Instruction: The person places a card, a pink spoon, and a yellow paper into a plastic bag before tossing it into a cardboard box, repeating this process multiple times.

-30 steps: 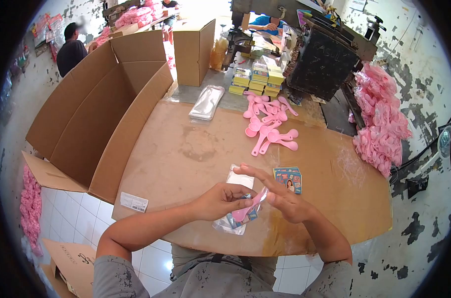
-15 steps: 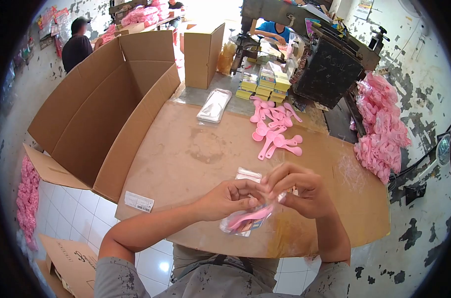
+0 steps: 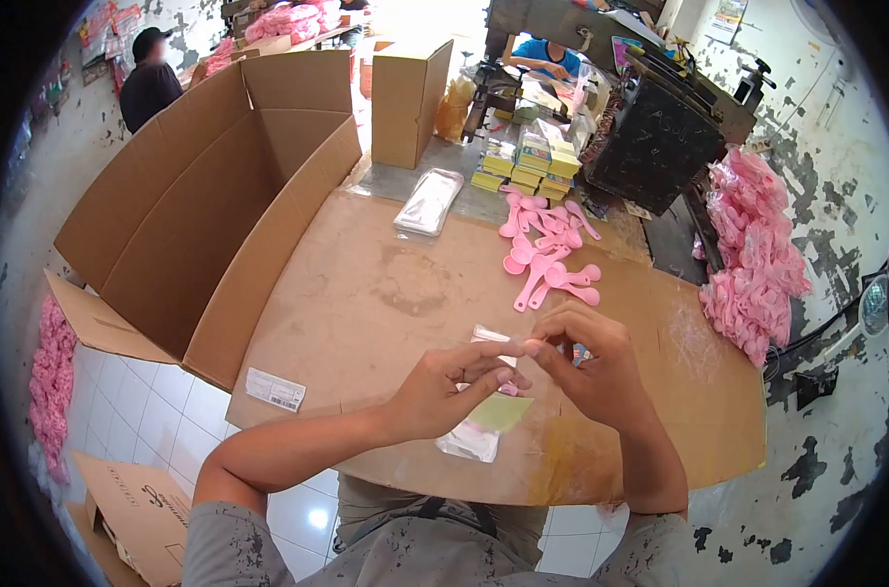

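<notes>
Both my hands meet over the near middle of the brown table [image 3: 386,293]. My left hand [image 3: 444,391] and my right hand [image 3: 586,367] pinch the top of a clear plastic packet [image 3: 484,421] that hangs between them. Inside the packet I see a pink piece and a pale yellow-green card face. A pile of loose pink plastic spoons [image 3: 547,249] lies further back on the table, beyond my right hand. The cards that lay by my right hand are hidden behind it.
A large open cardboard box [image 3: 210,196] stands at the table's left edge. A stack of clear bags [image 3: 428,203] and small yellow packs [image 3: 523,161] lie at the back. Bags of pink spoons [image 3: 753,254] hang at the right. A dark machine [image 3: 660,137] stands behind; people work far back.
The pink spoon, first held bare at the packet's mouth, has gone down inside. My right hand closed its fingers and came up to the packet's top beside my left hand.
</notes>
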Available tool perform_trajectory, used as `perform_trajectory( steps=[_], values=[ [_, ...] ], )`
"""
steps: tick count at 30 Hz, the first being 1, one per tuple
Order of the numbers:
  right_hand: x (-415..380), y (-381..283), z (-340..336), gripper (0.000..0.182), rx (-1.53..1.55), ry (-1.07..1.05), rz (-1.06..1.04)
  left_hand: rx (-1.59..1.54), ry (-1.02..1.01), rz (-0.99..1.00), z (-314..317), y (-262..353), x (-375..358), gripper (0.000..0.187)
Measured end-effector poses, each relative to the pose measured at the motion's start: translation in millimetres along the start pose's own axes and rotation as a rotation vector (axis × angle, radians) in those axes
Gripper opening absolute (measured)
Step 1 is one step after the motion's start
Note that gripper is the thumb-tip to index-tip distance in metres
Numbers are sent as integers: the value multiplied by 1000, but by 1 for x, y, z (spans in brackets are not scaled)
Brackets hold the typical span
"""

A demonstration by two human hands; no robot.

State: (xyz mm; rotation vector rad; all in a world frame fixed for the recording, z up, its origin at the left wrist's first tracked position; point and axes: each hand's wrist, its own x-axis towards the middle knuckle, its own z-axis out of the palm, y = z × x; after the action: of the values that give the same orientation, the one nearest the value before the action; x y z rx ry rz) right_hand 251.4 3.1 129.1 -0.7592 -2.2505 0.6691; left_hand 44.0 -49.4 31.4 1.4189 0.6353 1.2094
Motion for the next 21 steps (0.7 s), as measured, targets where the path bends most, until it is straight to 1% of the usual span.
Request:
perform_trajectory(
  steps=[3, 5, 6, 9, 11, 14, 15, 17, 18, 21],
  values=[
    [3, 4, 13, 10, -30, 270, -58, -30, 60, -68, -1, 5, 0, 35],
    [4, 4, 13, 14, -227, 235, -244, -7, 101, -75, 1, 5, -1, 36],
    [4, 4, 13, 16, -324, 216, -336, 43, 87, -51, 0, 4, -1, 37],
    [2, 0, 21, 21, -556, 178, -370, 199, 58, 4, -4, -2, -4, 40],
    [2, 6, 24, 22, -610, 162, -404, 311, 71, 29, -4, -5, -5, 43],
    [2, 9, 28, 24, -730, 113, -472, 563, 62, 51, -4, 3, -5, 48],
    [1, 9, 29, 24, -777, 92, -494, 624, 80, 132, -4, -2, -5, 47],
    [5, 10, 28, 21, -776, 48, -416, 742, 112, 300, -1, -12, -5, 45],
    [7, 11, 27, 20, -775, 26, -376, 722, 96, 248, -1, -14, -6, 46],
    [6, 22, 15, 17, -622, 158, -270, 629, 60, 119, -2, -1, -2, 46]
  ],
)
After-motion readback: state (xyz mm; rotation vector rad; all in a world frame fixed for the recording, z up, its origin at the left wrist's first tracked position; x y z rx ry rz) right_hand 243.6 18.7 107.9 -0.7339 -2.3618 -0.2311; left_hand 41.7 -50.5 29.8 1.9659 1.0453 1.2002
